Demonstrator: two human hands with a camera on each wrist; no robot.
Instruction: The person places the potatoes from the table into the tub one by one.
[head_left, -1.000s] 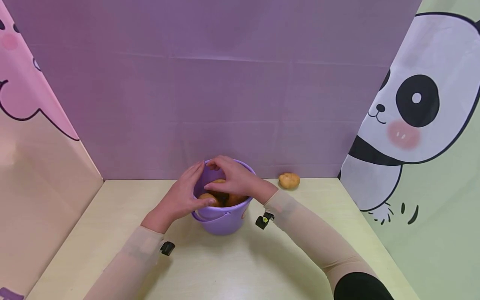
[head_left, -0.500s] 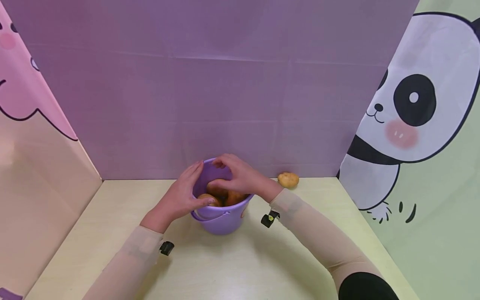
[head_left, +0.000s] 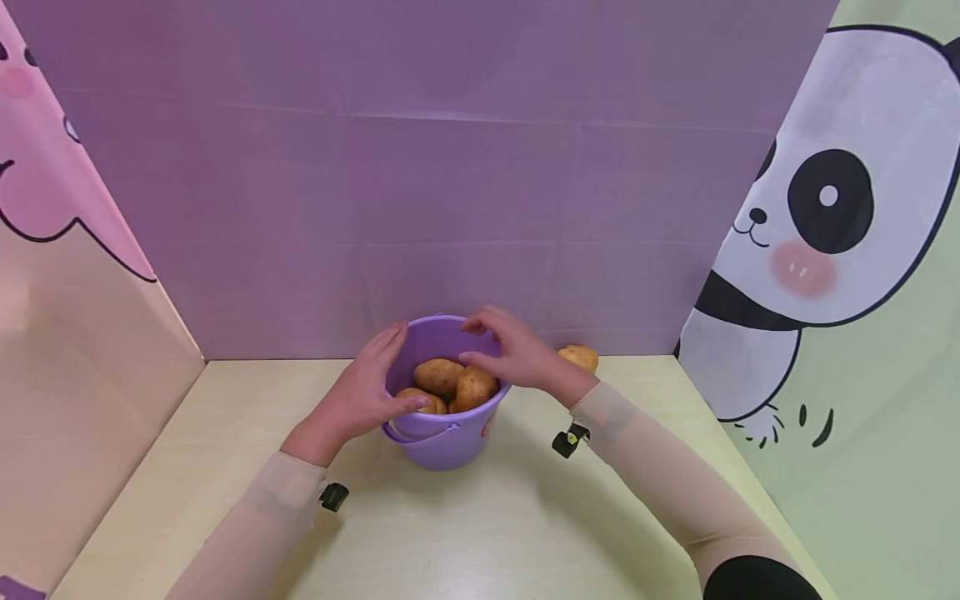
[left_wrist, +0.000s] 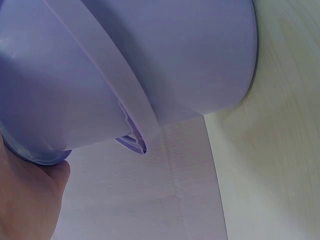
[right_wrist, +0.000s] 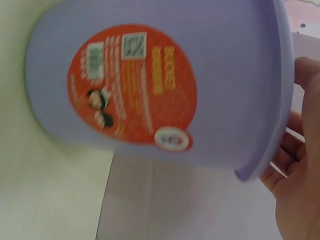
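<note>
A purple bucket (head_left: 442,446) stands upright on the table, with several potatoes (head_left: 438,377) inside. My left hand (head_left: 358,398) holds its left rim, the thumb reaching over the front edge above a potato. In the left wrist view only part of this hand (left_wrist: 30,192) shows at the rim. My right hand (head_left: 517,354) is over the right rim, fingers and thumb spread apart with nothing between them. The right wrist view has this hand (right_wrist: 300,170) beside the rim; whether it touches is unclear. One loose potato (head_left: 581,357) lies behind the right wrist, partly covered by it.
The pale wooden table (head_left: 420,542) ends at a purple back wall (head_left: 465,183) close behind the bucket. A panda-printed panel (head_left: 817,208) borders the right side, and a pink-figured panel (head_left: 82,350) the left. The bucket's handle (head_left: 420,437) hangs down at its front.
My right hand has moved right, from over the middle of the bucket to its right rim, uncovering the potatoes inside. The left hand and the bucket have stayed in place.
</note>
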